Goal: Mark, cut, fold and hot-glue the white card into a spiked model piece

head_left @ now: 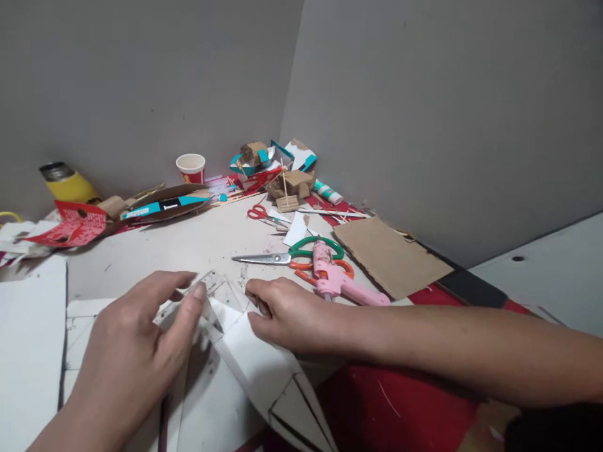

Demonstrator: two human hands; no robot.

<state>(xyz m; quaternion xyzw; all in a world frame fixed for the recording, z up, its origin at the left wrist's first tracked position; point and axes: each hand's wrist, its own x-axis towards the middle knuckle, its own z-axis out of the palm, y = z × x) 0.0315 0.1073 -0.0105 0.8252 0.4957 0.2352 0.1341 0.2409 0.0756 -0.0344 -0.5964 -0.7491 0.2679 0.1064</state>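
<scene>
My left hand (127, 351) is closed on a clear plastic piece (214, 280) with straight edges and dark specks, its thumb pressed on top; the exact kind is not plain. Just beside it lies a folded white card piece (264, 358) with dark-edged cuts at its near end. My right hand (294, 314) has its fingers curled and pinched at the card's far edge, close to the plastic; its fingertips are partly hidden. Beyond that hand are scissors (264, 258) with green and orange handles, and a pink glue gun (325, 270) lying across them.
Brown cardboard (391, 254) lies at the right. Behind are red-handled scissors (259, 212), a paper cup (191, 166), a cardboard model (292, 185) and a glue tube (328, 191). A yellow bottle (70, 182) and red paper (75, 223) lie at the left, by a white sheet (31, 351).
</scene>
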